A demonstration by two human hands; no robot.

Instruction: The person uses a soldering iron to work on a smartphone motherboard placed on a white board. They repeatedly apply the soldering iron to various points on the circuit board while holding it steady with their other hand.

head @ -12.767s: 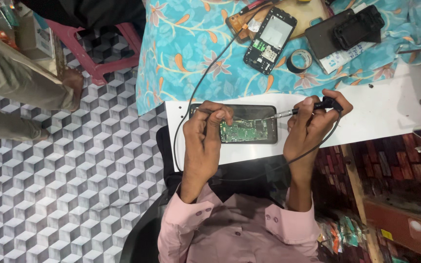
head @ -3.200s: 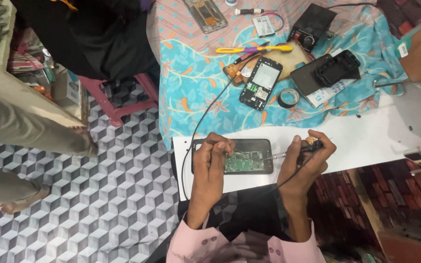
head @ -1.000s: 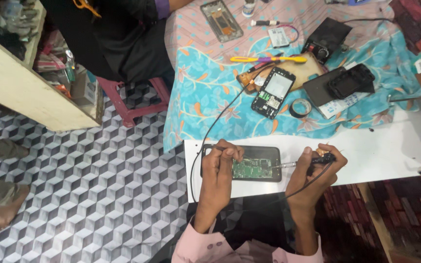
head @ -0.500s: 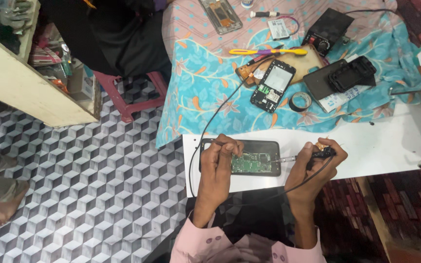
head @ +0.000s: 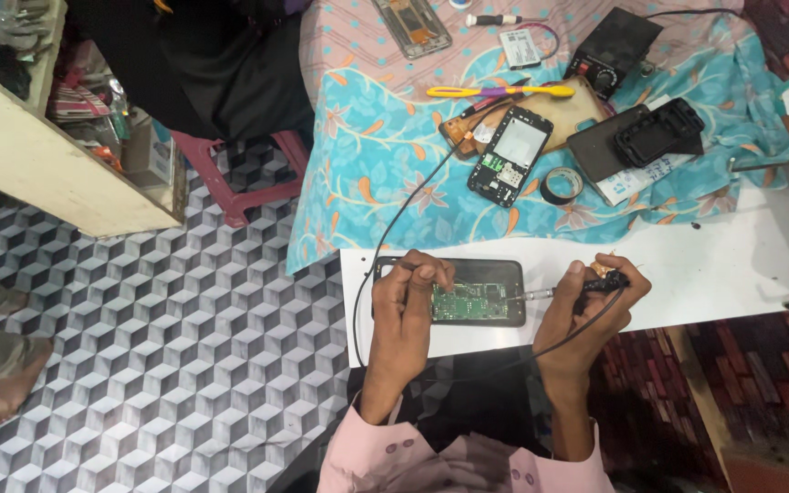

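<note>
I see a white bench [head: 687, 274] over a cube-patterned tiled floor [head: 184, 365], with a turquoise floral cloth [head: 367, 155] at twelve o'clock carrying a black tape roll [head: 561, 185] and a small white labelled pack [head: 520, 47]. My left hand [head: 408, 306] pins the opened phone [head: 468, 292] at bench centre. My right hand [head: 586, 306], at three o'clock, has its grip closed on the soldering iron [head: 577, 288].

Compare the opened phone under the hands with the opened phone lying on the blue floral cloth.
The phone under the hands lies crosswise on the white board, steadied by the left hand as the right hand brings a soldering iron to it. The phone on the cloth lies tilted and untouched. Both show bare circuitry.
</note>
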